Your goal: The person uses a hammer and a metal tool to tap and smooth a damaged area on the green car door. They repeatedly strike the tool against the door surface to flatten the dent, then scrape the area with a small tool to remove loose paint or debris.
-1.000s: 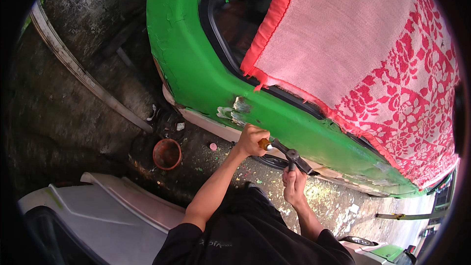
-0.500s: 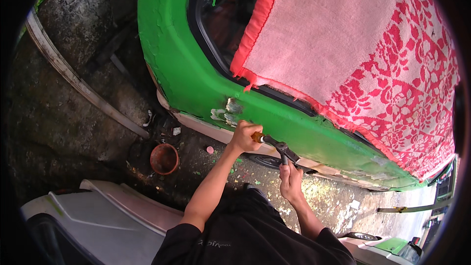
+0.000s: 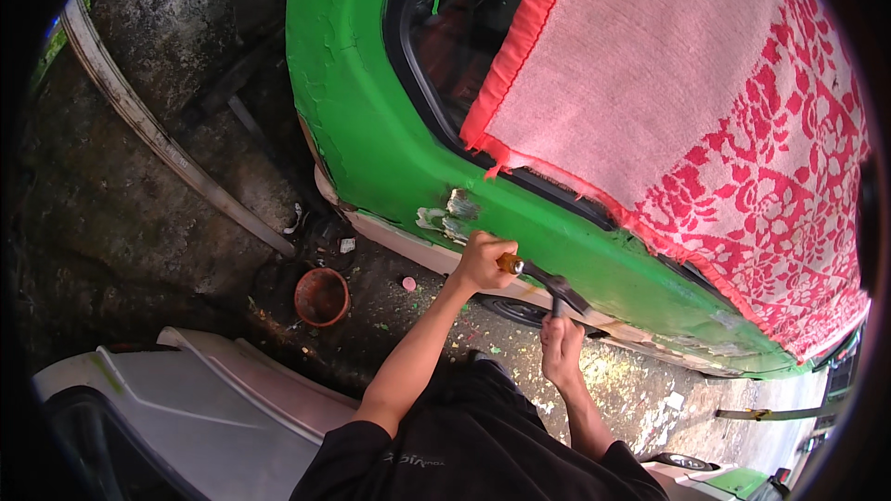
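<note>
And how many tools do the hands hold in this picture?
2: an amber-handled tool in the left hand, mostly covered by it, and a hammer in the right hand. Another small one inside a hand could be hidden.

Diffuse daylight covered the green bodywork [image 3: 343,121] and the pink-red cloth [image 3: 640,65] evenly; brighter light mottled the ground [image 3: 608,376] at lower right, with the pavement [image 3: 766,429] at far right washed out pale. Deep shadow obscured the stained concrete [image 3: 121,213] at left, and the hammer [image 3: 569,297] read dark with little surface detail. Fisheye distortion bowed the pale rail [image 3: 176,160]; black vignetting ringed the field.
</note>
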`<state>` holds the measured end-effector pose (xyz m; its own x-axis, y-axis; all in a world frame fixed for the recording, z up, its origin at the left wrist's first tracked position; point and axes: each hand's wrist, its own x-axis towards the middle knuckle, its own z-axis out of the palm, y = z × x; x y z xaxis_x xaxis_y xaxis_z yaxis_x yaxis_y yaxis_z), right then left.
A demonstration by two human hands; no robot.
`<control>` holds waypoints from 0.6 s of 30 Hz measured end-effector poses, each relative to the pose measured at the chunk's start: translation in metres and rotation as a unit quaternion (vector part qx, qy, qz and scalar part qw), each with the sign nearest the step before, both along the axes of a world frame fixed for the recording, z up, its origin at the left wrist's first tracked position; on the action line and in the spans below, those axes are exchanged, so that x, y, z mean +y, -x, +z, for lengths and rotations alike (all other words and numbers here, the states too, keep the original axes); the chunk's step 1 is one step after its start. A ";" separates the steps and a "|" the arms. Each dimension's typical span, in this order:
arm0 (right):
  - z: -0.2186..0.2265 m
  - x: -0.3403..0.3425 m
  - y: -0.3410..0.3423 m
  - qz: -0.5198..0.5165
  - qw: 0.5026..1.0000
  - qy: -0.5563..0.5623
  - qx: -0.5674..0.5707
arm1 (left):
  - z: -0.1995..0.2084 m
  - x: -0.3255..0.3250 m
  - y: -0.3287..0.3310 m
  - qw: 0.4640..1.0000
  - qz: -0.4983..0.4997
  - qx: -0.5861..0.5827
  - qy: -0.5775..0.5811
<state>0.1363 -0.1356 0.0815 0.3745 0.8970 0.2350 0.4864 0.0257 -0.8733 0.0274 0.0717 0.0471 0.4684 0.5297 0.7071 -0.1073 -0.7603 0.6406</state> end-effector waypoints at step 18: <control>-0.005 -0.003 0.006 -0.017 0.985 -0.060 0.158 | -0.026 -0.007 0.013 0.995 0.016 0.064 -0.070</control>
